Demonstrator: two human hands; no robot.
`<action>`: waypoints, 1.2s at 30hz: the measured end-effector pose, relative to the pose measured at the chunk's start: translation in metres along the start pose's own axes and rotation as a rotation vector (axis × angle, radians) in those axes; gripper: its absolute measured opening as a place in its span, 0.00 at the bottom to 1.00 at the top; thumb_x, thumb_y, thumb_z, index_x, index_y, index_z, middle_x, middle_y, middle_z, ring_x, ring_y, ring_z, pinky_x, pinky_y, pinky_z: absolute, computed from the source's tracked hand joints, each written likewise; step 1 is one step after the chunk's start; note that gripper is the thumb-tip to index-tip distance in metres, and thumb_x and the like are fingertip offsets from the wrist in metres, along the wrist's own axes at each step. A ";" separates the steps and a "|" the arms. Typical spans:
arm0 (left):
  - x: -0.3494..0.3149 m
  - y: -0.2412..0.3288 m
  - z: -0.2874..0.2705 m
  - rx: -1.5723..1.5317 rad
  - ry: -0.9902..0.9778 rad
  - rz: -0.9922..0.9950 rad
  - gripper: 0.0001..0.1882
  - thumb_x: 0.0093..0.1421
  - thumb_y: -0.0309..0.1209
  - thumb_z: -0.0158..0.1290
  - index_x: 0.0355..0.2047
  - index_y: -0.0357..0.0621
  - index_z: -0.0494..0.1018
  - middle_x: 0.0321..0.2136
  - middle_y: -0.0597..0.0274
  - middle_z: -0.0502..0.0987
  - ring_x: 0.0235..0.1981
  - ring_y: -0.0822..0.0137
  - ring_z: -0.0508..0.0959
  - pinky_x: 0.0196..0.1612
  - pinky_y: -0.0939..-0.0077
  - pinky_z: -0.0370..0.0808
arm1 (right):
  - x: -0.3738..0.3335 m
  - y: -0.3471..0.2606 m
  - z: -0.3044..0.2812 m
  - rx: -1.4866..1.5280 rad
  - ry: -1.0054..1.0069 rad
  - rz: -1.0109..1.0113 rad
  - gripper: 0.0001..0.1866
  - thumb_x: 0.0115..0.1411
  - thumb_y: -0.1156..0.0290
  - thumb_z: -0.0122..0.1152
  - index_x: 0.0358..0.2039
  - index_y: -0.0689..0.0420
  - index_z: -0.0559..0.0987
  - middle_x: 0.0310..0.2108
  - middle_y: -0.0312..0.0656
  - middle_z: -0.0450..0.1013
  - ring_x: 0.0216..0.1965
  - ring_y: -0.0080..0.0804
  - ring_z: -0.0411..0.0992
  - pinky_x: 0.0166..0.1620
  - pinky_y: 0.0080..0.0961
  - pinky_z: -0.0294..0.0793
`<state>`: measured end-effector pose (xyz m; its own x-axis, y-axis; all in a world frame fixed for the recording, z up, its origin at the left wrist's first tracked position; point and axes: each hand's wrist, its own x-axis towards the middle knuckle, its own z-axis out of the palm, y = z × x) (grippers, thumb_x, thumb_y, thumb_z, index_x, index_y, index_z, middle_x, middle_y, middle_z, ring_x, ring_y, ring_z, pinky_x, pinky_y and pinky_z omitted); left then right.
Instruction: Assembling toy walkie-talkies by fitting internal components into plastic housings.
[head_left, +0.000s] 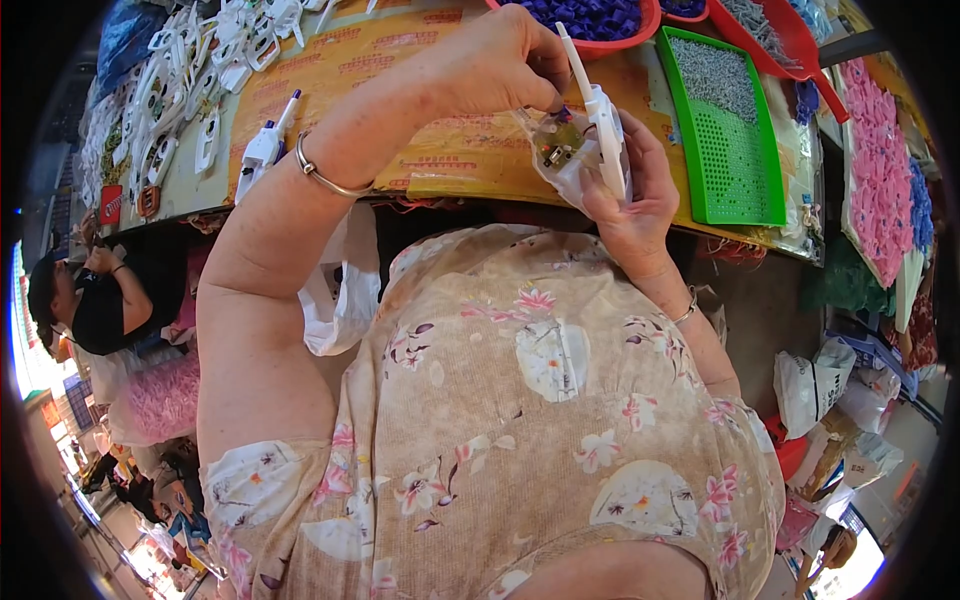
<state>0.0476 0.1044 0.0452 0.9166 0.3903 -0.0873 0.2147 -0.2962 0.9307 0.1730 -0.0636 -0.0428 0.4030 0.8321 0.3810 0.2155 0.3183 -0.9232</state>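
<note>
My right hand (648,185) holds an opened white plastic casing (606,140) upright above the table's near edge. A slim white stem rises from its top, and a small green circuit board (566,145) shows in its other half. Over the board, my left hand (505,62) bends in from above with thumb and fingers pinched together. A bit of purple shows just under those fingertips; whatever they pinch is mostly hidden. To the left of my left forearm lies a closed white casing (262,152) with a purple tip.
White casing parts (225,60) pile up at far left. A red basin (655,18) holds purple pieces. Right of my hands, a green tray (735,205) carries small metal screws, beside a red scoop (835,98) of grey parts. Another person (110,300) sits at left.
</note>
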 end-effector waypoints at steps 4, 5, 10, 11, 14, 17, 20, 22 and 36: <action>0.000 -0.001 -0.001 0.073 -0.046 -0.032 0.13 0.46 0.22 0.54 0.35 0.36 0.77 0.28 0.65 0.78 0.30 0.76 0.74 0.38 0.82 0.72 | 0.000 0.000 -0.001 -0.011 0.003 0.003 0.31 0.49 0.77 0.62 0.54 0.66 0.64 0.46 0.47 0.69 0.47 0.30 0.69 0.51 0.24 0.67; -0.001 0.000 0.000 0.054 -0.037 -0.044 0.13 0.47 0.22 0.54 0.35 0.36 0.77 0.28 0.65 0.77 0.31 0.76 0.74 0.38 0.81 0.72 | 0.000 -0.001 -0.001 0.000 0.003 0.003 0.31 0.49 0.77 0.62 0.54 0.66 0.64 0.46 0.47 0.69 0.47 0.30 0.69 0.51 0.24 0.68; -0.003 -0.005 -0.001 -0.032 -0.042 -0.070 0.12 0.47 0.21 0.52 0.34 0.34 0.76 0.28 0.65 0.78 0.31 0.76 0.74 0.38 0.81 0.72 | -0.001 0.000 0.000 -0.030 -0.001 -0.018 0.30 0.48 0.77 0.62 0.53 0.66 0.64 0.46 0.47 0.70 0.47 0.29 0.69 0.50 0.24 0.68; -0.003 -0.006 0.000 -0.050 -0.032 -0.062 0.12 0.46 0.20 0.52 0.34 0.34 0.76 0.28 0.64 0.78 0.31 0.75 0.75 0.37 0.81 0.72 | -0.001 0.000 0.000 -0.022 0.000 -0.014 0.30 0.48 0.77 0.61 0.53 0.66 0.64 0.46 0.47 0.70 0.47 0.29 0.70 0.50 0.24 0.68; -0.003 -0.005 0.002 -0.044 -0.014 -0.052 0.12 0.46 0.18 0.52 0.33 0.33 0.76 0.28 0.64 0.78 0.30 0.75 0.76 0.37 0.81 0.73 | 0.000 0.000 0.000 -0.031 0.005 -0.024 0.30 0.48 0.77 0.61 0.53 0.66 0.64 0.46 0.47 0.70 0.46 0.29 0.70 0.50 0.23 0.68; -0.004 -0.003 0.005 0.012 -0.009 -0.019 0.12 0.45 0.17 0.52 0.33 0.33 0.76 0.28 0.63 0.78 0.31 0.74 0.77 0.38 0.81 0.73 | 0.000 0.002 -0.001 -0.079 0.006 -0.057 0.30 0.48 0.77 0.61 0.53 0.66 0.65 0.46 0.47 0.70 0.45 0.30 0.70 0.49 0.23 0.68; -0.005 -0.007 0.007 -0.001 -0.003 0.014 0.14 0.46 0.17 0.52 0.36 0.33 0.75 0.29 0.63 0.78 0.32 0.74 0.77 0.38 0.81 0.74 | 0.000 0.003 0.000 -0.109 0.004 -0.082 0.30 0.48 0.77 0.62 0.53 0.66 0.65 0.45 0.48 0.70 0.45 0.30 0.71 0.49 0.24 0.69; -0.005 -0.008 0.007 -0.048 0.007 0.014 0.15 0.47 0.17 0.52 0.38 0.33 0.74 0.30 0.62 0.78 0.32 0.74 0.77 0.38 0.81 0.74 | 0.000 0.001 0.001 -0.107 0.005 -0.087 0.30 0.48 0.77 0.62 0.53 0.67 0.65 0.45 0.48 0.70 0.45 0.30 0.71 0.49 0.24 0.69; -0.047 -0.021 0.090 -0.733 0.375 -0.015 0.21 0.57 0.28 0.53 0.49 0.35 0.63 0.38 0.59 0.74 0.36 0.70 0.76 0.39 0.77 0.74 | 0.004 -0.007 0.006 0.109 0.001 0.079 0.33 0.51 0.79 0.60 0.58 0.64 0.59 0.49 0.44 0.67 0.50 0.27 0.65 0.53 0.25 0.64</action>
<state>0.0300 0.0135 -0.0024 0.7141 0.6931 -0.0980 -0.1675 0.3052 0.9375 0.1675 -0.0600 -0.0351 0.4163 0.8561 0.3064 0.0854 0.2987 -0.9505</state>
